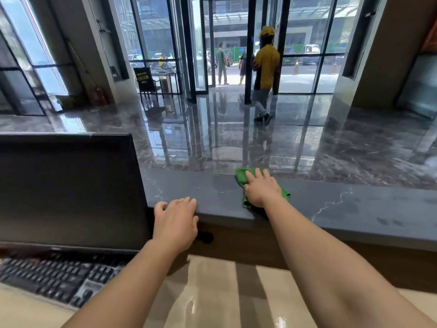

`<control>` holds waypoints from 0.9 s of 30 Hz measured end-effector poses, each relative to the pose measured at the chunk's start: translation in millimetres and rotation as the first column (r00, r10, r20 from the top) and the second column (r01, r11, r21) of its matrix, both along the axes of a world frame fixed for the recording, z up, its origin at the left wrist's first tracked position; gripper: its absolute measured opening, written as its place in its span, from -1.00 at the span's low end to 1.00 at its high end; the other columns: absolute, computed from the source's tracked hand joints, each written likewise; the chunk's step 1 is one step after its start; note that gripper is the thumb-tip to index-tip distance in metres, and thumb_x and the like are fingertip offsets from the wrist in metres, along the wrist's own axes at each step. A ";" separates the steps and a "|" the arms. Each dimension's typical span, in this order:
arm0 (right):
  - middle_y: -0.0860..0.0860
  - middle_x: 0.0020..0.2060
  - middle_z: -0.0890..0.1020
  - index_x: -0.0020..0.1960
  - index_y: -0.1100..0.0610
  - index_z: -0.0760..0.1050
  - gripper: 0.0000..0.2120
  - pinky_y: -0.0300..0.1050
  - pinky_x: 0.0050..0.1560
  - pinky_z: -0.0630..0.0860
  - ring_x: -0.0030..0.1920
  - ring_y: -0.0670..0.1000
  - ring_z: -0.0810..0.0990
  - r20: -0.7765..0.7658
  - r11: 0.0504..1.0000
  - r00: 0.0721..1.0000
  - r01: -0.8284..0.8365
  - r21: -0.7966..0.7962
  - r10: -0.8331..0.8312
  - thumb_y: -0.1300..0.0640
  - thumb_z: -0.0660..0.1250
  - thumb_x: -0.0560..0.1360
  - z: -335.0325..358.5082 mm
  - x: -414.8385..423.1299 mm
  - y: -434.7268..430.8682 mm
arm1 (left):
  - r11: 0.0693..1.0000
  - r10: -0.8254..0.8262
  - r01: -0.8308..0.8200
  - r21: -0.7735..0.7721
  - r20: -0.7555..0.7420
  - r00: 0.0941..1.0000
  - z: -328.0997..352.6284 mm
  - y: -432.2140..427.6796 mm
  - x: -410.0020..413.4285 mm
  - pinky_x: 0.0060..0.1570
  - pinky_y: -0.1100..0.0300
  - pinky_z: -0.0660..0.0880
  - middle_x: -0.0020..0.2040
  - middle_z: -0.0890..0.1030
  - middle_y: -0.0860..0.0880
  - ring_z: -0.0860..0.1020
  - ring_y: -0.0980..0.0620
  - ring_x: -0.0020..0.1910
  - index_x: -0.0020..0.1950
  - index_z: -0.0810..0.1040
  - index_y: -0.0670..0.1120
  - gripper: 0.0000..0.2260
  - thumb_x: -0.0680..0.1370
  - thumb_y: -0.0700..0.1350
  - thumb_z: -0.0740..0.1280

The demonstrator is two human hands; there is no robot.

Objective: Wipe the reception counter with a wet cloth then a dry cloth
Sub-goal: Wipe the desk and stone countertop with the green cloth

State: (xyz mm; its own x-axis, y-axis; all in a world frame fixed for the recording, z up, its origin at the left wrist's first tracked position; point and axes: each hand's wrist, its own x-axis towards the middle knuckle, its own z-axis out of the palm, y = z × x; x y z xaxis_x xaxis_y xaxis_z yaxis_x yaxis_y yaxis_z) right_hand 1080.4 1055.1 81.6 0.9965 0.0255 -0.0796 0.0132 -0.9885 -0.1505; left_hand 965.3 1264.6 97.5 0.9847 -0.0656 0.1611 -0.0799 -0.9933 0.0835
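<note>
A dark grey marbled reception counter runs across the middle of the view. On it lies a green cloth, mostly covered by my right hand, which presses flat on it with fingers straight and spread toward the counter's far edge. My left hand rests on the counter's near edge, fingers laid over the rim and holding nothing. Part of the cloth hangs just over the near edge below my right wrist.
A black monitor stands at the left, against the counter, with a black keyboard in front of it on the lower beige desk. Beyond the counter lies a glossy lobby floor, where a person in yellow walks by the glass doors.
</note>
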 end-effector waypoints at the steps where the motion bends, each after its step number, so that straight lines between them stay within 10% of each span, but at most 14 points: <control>1: 0.11 0.58 -0.10 0.60 0.06 -0.09 -0.46 0.11 0.54 -0.07 0.57 0.16 -0.16 0.017 0.999 0.999 0.049 -0.007 -0.049 0.12 -0.02 0.66 -2.0 -1.4 -13.5 | 1.000 0.022 -0.022 0.010 0.021 1.000 1.2 2.3 -1.9 0.20 0.07 0.21 0.12 0.54 0.10 0.48 0.04 0.20 0.13 0.43 0.06 -0.86 0.61 -0.03 0.15; 10: 0.12 0.58 -0.07 0.60 0.08 -0.07 -0.44 0.08 0.54 -0.08 0.57 0.17 -0.10 0.067 0.983 0.982 0.179 -0.027 -0.177 0.10 0.01 0.64 -4.6 -2.4 -8.0 | 0.998 -0.028 0.031 0.054 -0.053 0.998 -13.6 15.2 -14.4 0.37 0.06 0.12 0.46 0.31 0.01 0.29 0.04 0.43 0.42 0.31 0.00 -0.60 0.58 -0.15 0.19; 27: 0.04 0.59 -0.05 0.60 -0.03 -0.03 -0.46 0.06 0.55 -0.10 0.57 0.12 -0.11 -0.008 0.856 0.856 -0.516 0.002 0.516 0.03 0.04 0.66 3.1 40.1 188.1 | 0.994 -0.098 0.102 0.046 -0.095 0.991 -21.3 40.1 -9.8 0.47 -0.03 -0.25 0.58 0.05 0.10 -0.06 0.16 0.55 0.58 0.00 0.06 -0.44 0.62 -0.13 0.13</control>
